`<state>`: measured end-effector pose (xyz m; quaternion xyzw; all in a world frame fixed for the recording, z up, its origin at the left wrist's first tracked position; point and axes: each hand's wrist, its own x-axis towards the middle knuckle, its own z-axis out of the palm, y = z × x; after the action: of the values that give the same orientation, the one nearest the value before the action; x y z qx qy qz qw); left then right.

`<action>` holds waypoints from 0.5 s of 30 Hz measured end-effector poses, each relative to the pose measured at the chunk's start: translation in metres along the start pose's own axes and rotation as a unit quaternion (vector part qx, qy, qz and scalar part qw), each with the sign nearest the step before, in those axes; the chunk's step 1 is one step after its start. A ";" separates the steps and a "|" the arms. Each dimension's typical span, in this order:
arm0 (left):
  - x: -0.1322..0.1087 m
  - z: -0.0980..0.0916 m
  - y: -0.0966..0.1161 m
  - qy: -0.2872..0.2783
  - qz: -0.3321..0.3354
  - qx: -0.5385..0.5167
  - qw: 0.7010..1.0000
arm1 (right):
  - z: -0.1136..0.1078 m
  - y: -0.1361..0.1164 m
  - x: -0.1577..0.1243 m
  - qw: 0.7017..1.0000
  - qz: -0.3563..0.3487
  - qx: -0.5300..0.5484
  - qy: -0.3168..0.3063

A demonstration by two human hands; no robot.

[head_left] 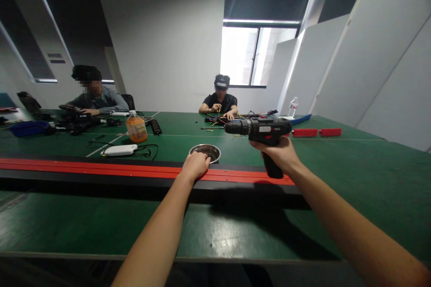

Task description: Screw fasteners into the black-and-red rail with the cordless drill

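My right hand [282, 154] is wrapped round the grip of a black cordless drill [269, 131], held above the table with its chuck pointing left. Curled over the near rim of a small metal bowl [215, 152] is my left hand [197, 165], its fingertips dipping inside. Small dark pieces lie in the bowl, too small to name; my knuckles hide what the fingers pinch. Just in front of the bowl runs a long red and black rail [151, 170] with small holes along its top, lying across the green table [208, 228]. The drill's lower end overlaps the rail in view.
An orange drink bottle [136, 126], a white power adapter [119, 150] with black cable and a black power strip [156, 127] stand left. Red blocks [305, 132] lie right. Across the table a person [220, 101] handles wires; another person [97, 96] sits far left.
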<state>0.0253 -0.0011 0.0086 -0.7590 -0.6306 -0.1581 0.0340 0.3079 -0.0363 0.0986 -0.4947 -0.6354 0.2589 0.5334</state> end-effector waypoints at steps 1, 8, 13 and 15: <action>0.000 0.000 0.000 0.003 -0.002 -0.004 1.000 | 0.007 0.006 -0.003 0.999 0.016 0.029 0.015; 0.002 0.002 -0.003 0.008 -0.020 -0.039 0.999 | 0.040 0.040 -0.015 0.983 0.027 0.166 0.070; 0.002 -0.004 -0.009 -0.014 -0.023 -0.173 0.985 | 0.041 0.044 -0.020 0.990 0.010 0.122 0.072; 0.001 -0.006 -0.011 -0.027 -0.025 -0.235 0.971 | 0.040 0.040 -0.023 0.994 -0.001 0.079 0.075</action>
<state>0.0134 0.0007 0.0128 -0.7337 -0.5954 -0.2819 -0.1667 0.2832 -0.0345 0.0426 -0.4684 -0.5716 0.2699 0.6173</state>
